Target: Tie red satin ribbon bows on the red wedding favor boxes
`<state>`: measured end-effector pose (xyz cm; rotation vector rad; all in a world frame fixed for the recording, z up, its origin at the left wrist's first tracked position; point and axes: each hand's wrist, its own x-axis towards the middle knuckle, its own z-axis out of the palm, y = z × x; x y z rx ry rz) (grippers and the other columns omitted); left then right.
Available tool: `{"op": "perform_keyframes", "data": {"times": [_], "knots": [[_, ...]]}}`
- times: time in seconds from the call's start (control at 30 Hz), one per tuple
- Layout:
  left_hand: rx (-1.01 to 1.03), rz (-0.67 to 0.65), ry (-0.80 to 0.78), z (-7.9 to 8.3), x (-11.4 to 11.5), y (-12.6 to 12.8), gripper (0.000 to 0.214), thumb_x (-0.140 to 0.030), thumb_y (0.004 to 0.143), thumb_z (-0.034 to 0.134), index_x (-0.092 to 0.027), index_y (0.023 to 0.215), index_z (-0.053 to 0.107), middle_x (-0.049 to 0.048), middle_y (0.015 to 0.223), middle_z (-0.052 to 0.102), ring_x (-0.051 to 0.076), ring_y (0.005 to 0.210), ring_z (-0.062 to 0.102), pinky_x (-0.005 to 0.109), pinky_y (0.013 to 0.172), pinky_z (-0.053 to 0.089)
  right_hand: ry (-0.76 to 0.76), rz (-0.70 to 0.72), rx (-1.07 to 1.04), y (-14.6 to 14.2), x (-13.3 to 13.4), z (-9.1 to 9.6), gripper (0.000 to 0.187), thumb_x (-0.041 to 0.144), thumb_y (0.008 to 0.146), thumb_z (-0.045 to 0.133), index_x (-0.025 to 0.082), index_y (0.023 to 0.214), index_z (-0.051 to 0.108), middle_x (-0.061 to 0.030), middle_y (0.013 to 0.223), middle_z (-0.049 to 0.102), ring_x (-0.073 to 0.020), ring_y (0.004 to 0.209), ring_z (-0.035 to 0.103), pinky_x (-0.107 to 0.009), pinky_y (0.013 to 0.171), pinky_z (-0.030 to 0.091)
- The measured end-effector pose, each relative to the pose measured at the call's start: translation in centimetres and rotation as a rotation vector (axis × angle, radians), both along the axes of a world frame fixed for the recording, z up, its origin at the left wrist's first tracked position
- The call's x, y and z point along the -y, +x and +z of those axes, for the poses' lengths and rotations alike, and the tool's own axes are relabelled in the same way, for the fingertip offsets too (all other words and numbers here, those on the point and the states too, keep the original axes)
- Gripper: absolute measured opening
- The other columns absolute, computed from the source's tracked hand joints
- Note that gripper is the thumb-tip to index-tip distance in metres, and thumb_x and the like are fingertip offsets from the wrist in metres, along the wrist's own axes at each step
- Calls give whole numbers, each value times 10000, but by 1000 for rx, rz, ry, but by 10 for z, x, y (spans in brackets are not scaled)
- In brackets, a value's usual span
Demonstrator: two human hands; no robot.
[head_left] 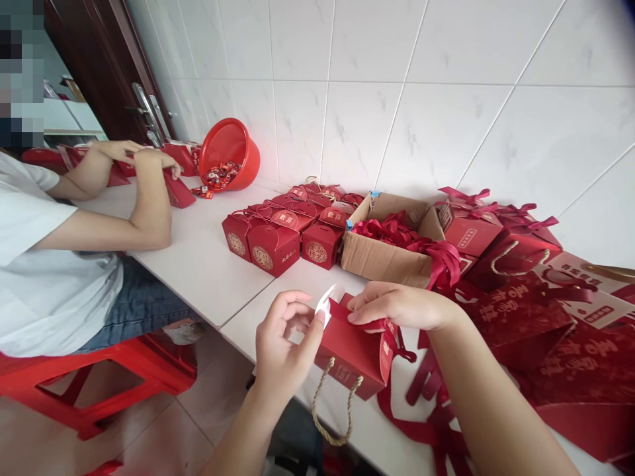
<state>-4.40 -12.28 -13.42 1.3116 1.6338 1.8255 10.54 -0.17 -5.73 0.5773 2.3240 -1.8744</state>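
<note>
Two hands on a red gift box at the table's edge

In the head view, the red gift box [354, 350] sits at the near edge of the table [238, 297], its rope handle [331, 441] hanging toward the person. The left hand [284, 334] is half spread, fingers curled apart, thumb against the white flap [330, 299] at the box's end – perhaps to keep that flap in check. The right hand [384, 305] bends over the top, seemingly to steady it; whether its fingertips pinch the dark ribbon [401, 347] there, I cannot tell.

Loose ribbons [439, 423] lie beside the box, and the cardboard carton [387, 264] with more ribbon stands just beyond, probably for easy reach. Closed red boxes [272, 248] are grouped left of the carton, likely to save space. Farther left, a red bucket [251, 162] lies tipped, mouth outward – presumably so its wrapped pieces [221, 175] come out easily – near a co-worker [34, 264] in white.
</note>
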Motion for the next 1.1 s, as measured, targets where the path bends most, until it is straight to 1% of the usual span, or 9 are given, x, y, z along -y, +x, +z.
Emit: {"op": "perform_keyframes", "data": {"times": [0.3,0.4,0.47,0.57,0.7,0.8,1.1], "knots": [[-48,9,57,1,1,2,149,-226,784,648,-195,889,547,-34,670,618,89,567,558,177,569,470,23,53,-53,-1,-5,0,377,291,858,506,159,529,376,54,536,325,-65,518,255,-274,549,219],[-58,-1,76,0,1,3,147,-214,783,648,-195,889,548,-37,664,617,90,569,569,178,568,472,-21,67,-44,-1,-5,1,387,276,843,516,167,516,341,61,519,283,-60,504,226,-269,530,205],[-60,2,79,0,1,3,148,-213,781,651,-195,886,548,-37,663,620,90,567,571,176,561,471,-42,49,-16,0,-4,1,397,282,823,542,173,511,322,64,517,261,-59,499,216,-263,517,202],[-54,14,79,0,1,4,151,-218,776,657,-194,881,551,-36,663,624,91,562,571,178,556,470,-13,-3,5,1,-2,2,401,294,797,574,176,508,322,62,527,256,-62,505,216,-258,510,205],[-53,14,78,1,2,5,147,-215,779,652,-193,883,551,-34,666,624,91,568,573,176,553,468,-17,60,-17,0,-5,2,400,269,823,529,179,501,308,62,511,253,-64,492,208,-266,520,210],[-66,5,82,0,3,5,147,-201,784,646,-196,893,547,-35,668,622,89,575,573,174,560,469,-19,105,-45,0,-7,1,387,245,846,483,176,496,333,57,495,288,-67,485,235,-274,537,226],[-92,6,93,-1,3,4,150,-200,790,642,-200,903,542,-33,671,621,95,568,569,184,549,466,-19,105,-44,1,-7,0,390,238,836,494,179,491,322,61,487,272,-69,480,217,-279,531,214]]}}
